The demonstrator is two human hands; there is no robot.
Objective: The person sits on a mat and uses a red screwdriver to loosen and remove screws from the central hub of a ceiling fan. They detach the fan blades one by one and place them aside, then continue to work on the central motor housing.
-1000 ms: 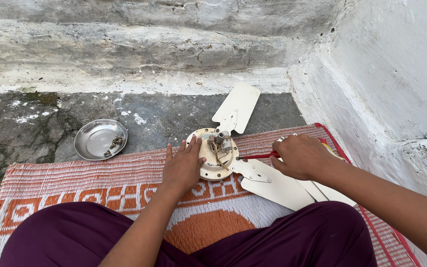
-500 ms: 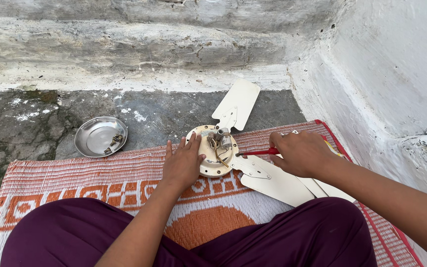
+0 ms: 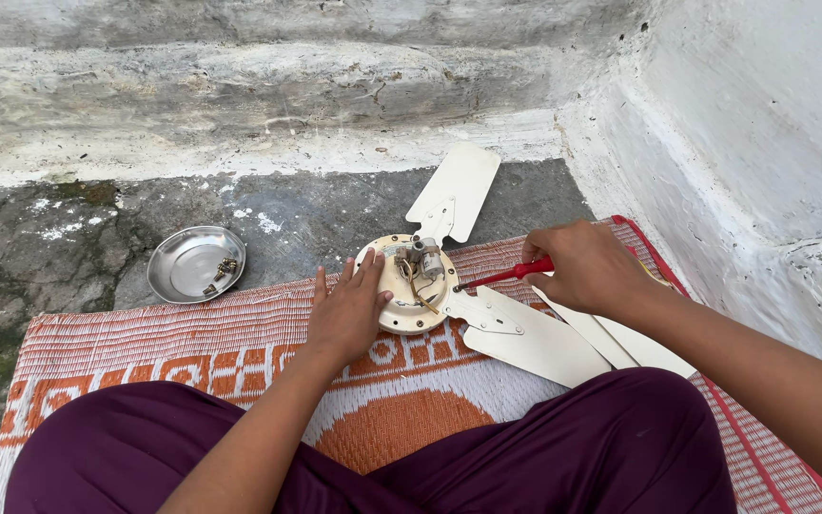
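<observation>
the right hand (image 3: 587, 269) gripped a red screwdriver (image 3: 506, 276), its shaft lying nearly level, tip pointing left at the fan hub (image 3: 411, 286); the left hand (image 3: 346, 314) pressed flat, fingers spread, on the hub.

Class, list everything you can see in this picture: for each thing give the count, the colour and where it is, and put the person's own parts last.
Fan motor hub: one, cream, on the mat's far edge, wiring exposed on top.
Fan blades: three show, cream; one points away over the floor, two lie to the right on the mat.
Screwdriver: one, red handle, tip at the hub.
Metal dish: one, silver, on the floor left of the hub, small brownish parts inside.
Mat: one, orange and white, woven, under the fan.
Floor: grey, stained.
Step and wall: whitewashed, behind and right.
Legs: purple cloth, crossed, nearest.
Left hand: flat on the hub.
Right hand: fingers closed around the screwdriver.
</observation>
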